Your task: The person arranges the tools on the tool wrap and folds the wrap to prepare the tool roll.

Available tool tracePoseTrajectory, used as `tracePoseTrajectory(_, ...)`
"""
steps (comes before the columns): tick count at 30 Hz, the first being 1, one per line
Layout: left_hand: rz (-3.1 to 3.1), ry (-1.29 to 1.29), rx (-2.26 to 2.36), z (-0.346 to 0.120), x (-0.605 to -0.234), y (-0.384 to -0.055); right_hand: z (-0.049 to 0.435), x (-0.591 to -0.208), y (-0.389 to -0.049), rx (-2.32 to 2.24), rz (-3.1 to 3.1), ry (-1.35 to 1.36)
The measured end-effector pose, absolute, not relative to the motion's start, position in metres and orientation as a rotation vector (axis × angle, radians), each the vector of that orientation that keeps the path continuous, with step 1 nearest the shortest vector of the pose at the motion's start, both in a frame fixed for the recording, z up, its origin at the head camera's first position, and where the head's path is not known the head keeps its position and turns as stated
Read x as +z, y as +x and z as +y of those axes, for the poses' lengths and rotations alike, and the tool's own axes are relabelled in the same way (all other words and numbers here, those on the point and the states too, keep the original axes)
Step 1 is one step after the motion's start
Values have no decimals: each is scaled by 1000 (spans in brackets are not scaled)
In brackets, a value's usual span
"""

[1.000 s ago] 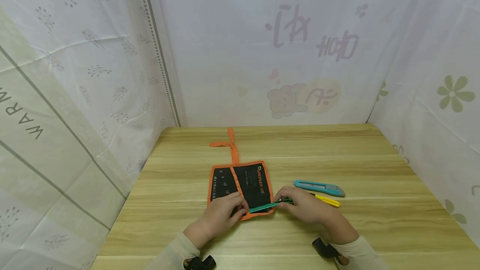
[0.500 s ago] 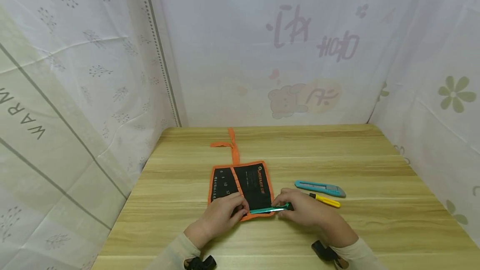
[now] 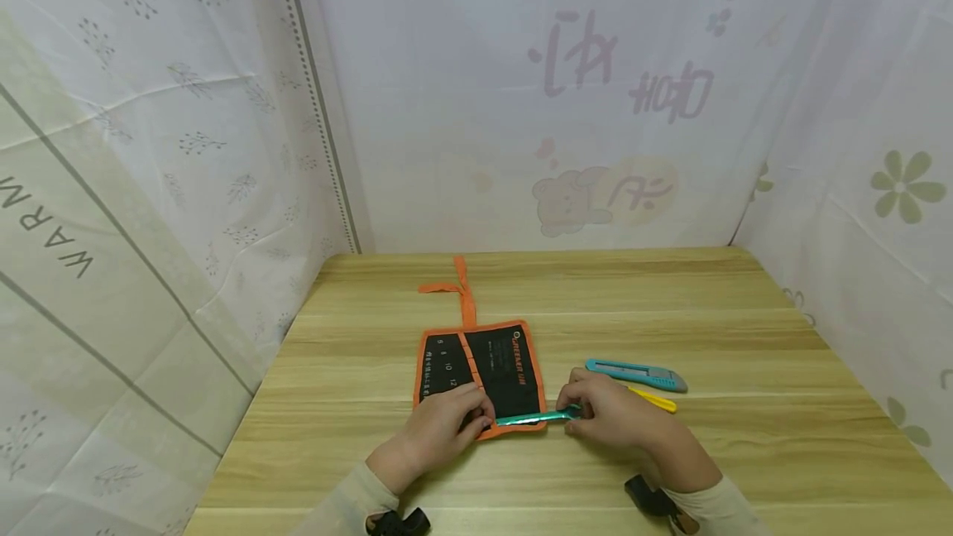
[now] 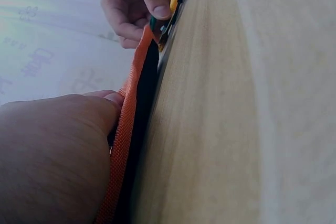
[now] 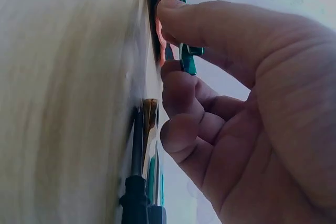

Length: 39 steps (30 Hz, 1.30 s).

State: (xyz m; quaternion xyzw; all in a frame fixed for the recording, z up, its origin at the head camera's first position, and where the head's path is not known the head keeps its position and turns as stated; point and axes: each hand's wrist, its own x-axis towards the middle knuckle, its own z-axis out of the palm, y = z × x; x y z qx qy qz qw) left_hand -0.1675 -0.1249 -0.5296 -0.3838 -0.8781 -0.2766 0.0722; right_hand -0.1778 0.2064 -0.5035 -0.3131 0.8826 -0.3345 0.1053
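Note:
A black tool pouch (image 3: pixel 506 370) with orange trim and printed sizes lies flat in the head view. My left hand (image 3: pixel 450 420) rests on its near part, fingertips pinching the orange edging (image 4: pixel 128 114) in the left wrist view. A shiny green wrench (image 3: pixel 524 418) lies across the pouch's near right corner, its left end hidden at the left fingertips. My right hand (image 3: pixel 606 408) holds the wrench's right end, just past the pouch edge, between thumb and fingers. The right wrist view shows the green open-ended head (image 5: pixel 189 59) between them.
Beyond the right hand lies a blue utility knife (image 3: pixel 636 375). A yellow-handled tool (image 3: pixel 655 400) sits partly hidden behind that hand. Orange tie straps (image 3: pixel 465 296) stretch from the pouch toward the back of the wooden table (image 3: pixel 357 337). Printed curtains (image 3: pixel 476 106) surround the table.
My right hand has shifted slightly right, so more of the green wrench shows beyond the pouch edge. The yellow-handled tool is more covered by that hand. My left hand stays in place.

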Motion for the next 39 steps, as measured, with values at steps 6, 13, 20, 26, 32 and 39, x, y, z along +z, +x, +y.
tracePoseTrajectory(6,-2634,-1158,-822,-125,-531,-168,209,-504,-180,-1019,2593,-928)
tracePoseTrajectory(13,-2616,-1159,-818,-125,-532,-168,212,-501,-181,-1047,2541,-907)
tracePoseTrajectory(20,-2635,-1166,-845,-127,-531,-169,212,-503,-183,-1014,2544,-919)
tracePoseTrajectory(26,-2603,-1171,-823,-126,-531,-168,210,-501,-183,-979,2563,-952)
tracePoseTrajectory(32,-2572,-1160,-828,-125,-530,-168,208,-498,-184,-950,2573,-939)
tracePoseTrajectory(39,-2578,-1152,-819,-125,-529,-167,203,-497,-186,-918,2581,-943)
